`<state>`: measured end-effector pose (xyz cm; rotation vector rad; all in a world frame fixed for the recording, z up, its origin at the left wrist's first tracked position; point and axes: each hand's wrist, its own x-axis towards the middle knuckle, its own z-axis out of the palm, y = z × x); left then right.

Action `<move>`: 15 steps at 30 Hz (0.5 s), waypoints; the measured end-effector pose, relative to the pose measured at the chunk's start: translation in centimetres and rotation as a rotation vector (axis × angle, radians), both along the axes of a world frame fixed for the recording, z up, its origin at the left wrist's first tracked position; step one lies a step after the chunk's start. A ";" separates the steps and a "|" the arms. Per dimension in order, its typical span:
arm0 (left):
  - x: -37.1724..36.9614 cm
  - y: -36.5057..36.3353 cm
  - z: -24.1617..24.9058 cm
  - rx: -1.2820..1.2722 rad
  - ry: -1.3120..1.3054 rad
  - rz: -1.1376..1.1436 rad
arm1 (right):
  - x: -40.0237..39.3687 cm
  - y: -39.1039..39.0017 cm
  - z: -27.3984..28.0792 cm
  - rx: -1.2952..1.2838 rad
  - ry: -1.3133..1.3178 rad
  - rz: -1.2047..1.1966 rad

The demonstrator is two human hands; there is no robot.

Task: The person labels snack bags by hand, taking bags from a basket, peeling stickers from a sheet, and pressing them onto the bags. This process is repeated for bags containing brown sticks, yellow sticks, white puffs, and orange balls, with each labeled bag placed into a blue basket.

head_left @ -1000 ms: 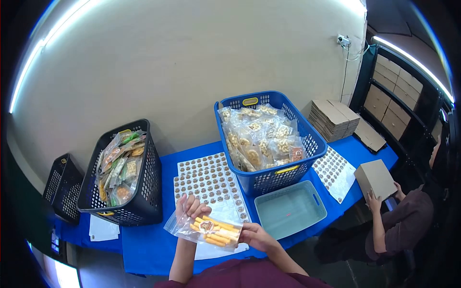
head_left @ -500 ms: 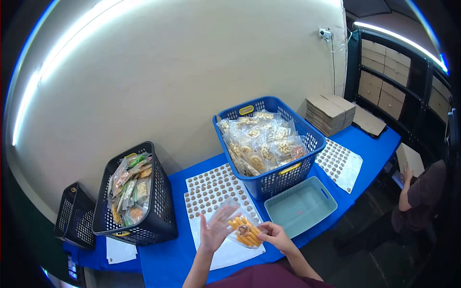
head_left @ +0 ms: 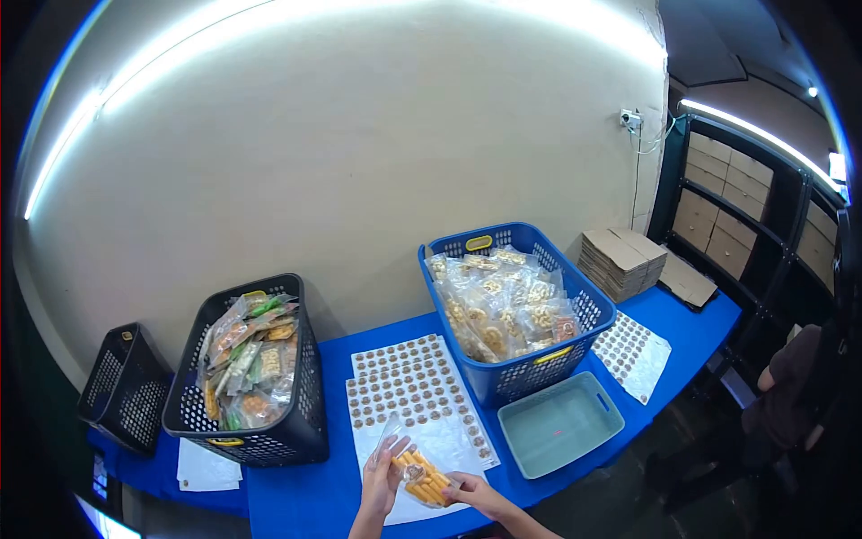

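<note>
A clear plastic bag of yellow-orange stick snacks (head_left: pixel 426 480) is held low in front of me, over the table. A round brown sticker (head_left: pixel 413 472) shows on its face. My left hand (head_left: pixel 383 476) is closed on the bag's left end, near its loose clear top. My right hand (head_left: pixel 478 494) pinches the opposite end between thumb and fingers. Beneath and beyond the hands lie white sheets of round brown stickers (head_left: pixel 409 384); their lower part is bare.
A blue basket (head_left: pixel 525 375) full of bagged snacks stands beyond a grey-green tray (head_left: pixel 566 467). Left are a black basket (head_left: pixel 310 395) of snack bags and another black basket (head_left: pixel 135 422). Flattened cardboard (head_left: pixel 620 260) and another sticker sheet (head_left: pixel 633 355) lie right, near a person (head_left: pixel 790 395).
My left hand, spread beside the bag before, has closed on its left end. The bag and both hands sit lower and further left in view, and the camera has tilted up.
</note>
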<state>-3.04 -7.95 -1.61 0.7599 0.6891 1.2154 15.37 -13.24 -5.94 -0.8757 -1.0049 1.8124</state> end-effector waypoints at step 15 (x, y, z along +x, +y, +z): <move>-8.1 -4.9 -4.8 -0.253 -0.027 0.329 | 13.0 11.2 14.6 1.039 -0.322 -1.521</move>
